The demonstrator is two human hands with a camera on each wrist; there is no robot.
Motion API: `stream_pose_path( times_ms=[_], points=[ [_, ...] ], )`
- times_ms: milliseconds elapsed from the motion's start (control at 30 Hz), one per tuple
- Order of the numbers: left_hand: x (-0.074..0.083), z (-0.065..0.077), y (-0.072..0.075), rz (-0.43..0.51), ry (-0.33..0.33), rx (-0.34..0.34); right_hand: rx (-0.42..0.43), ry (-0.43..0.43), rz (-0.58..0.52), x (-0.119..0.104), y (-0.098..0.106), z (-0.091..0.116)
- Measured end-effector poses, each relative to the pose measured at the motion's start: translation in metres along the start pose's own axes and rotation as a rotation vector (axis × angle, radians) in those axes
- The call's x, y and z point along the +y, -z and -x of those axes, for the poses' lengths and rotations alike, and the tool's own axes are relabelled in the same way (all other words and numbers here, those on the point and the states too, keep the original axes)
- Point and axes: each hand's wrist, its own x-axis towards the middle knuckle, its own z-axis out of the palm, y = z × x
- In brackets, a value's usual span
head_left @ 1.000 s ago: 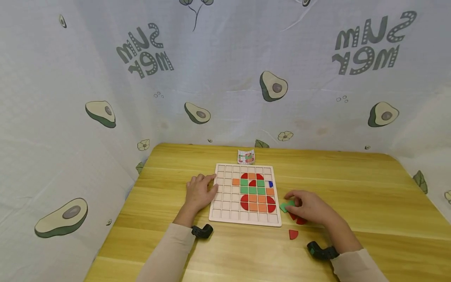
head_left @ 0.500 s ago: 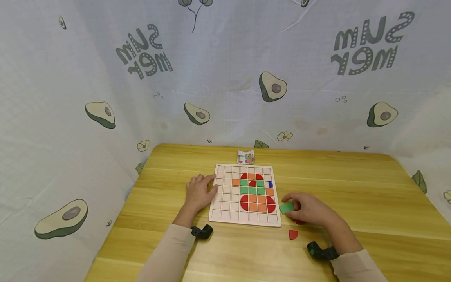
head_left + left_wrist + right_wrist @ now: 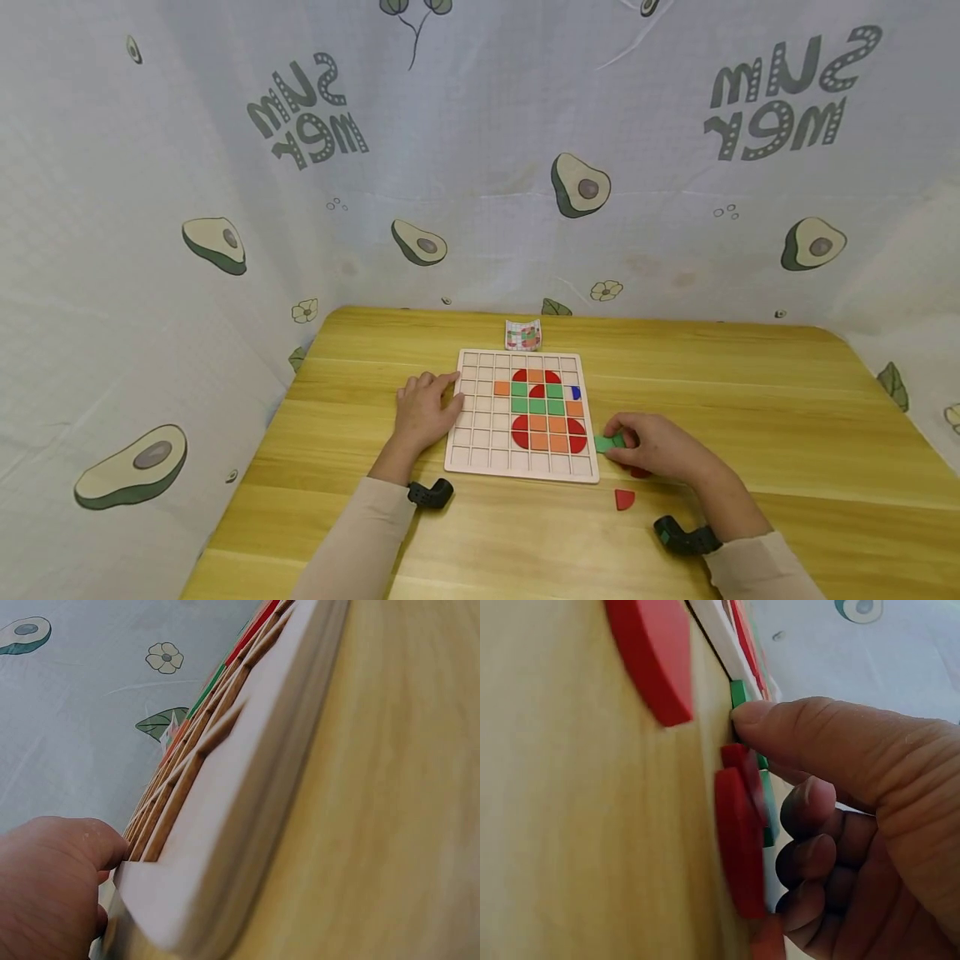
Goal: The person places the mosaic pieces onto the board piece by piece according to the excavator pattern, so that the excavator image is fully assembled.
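Note:
A pale square grid board (image 3: 480, 458) lies on the table, with red, green and orange tiles and one blue tile in its right part. At its left edge is my left hand (image 3: 426, 412), with thumb and forefinger spread and touching the rim. Just right of the board, my right hand (image 3: 656, 443) pinches a green tile (image 3: 604, 444) between thumb and forefinger, beside the board's edge. Under that hand, the right wrist view shows red tiles (image 3: 739, 840) and another green tile (image 3: 768, 810) on the table; the other fingers are curled.
A loose red quarter-round tile (image 3: 624, 499) lies below the right hand. Behind the board stands a small printed pattern card (image 3: 522, 335). A white cloth with avocado prints (image 3: 480, 167) hangs behind the wooden table (image 3: 750, 375).
My right hand has moved down slightly, and the green tile under its fingertips has shifted and turned against the board's right edge. The left hand and the board keep their places.

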Motion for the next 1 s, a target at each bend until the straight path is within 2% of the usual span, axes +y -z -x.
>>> stream_pose_path(
  times_ms=[133, 300, 467, 533, 700, 833, 1000],
  points=[
    [0.0, 0.001, 0.0, 0.002, -0.003, -0.005, 0.023, 0.003, 0.011, -0.002, 0.002, 0.0],
    [0.0, 0.001, 0.0, 0.002, -0.005, -0.004, 0.038, 0.02, 0.033, -0.016, 0.003, -0.003],
    [0.0, 0.001, 0.001, 0.007, -0.005, 0.002, 0.053, 0.095, 0.077, -0.032, -0.001, -0.014],
    [0.0, 0.001, 0.001, 0.011, -0.005, 0.004, 0.06, 0.132, 0.101, -0.04, -0.003, -0.021],
    [-0.001, 0.0, 0.0, 0.004, -0.001, 0.002, 0.045, 0.153, 0.122, -0.059, -0.011, -0.046],
    [-0.002, -0.001, -0.001, -0.004, 0.001, -0.001, 0.032, 0.141, 0.153, -0.067, -0.017, -0.068],
    [-0.001, -0.001, 0.001, -0.008, -0.004, -0.002, 0.063, 0.189, 0.197, -0.075, -0.021, -0.089]
  ],
)
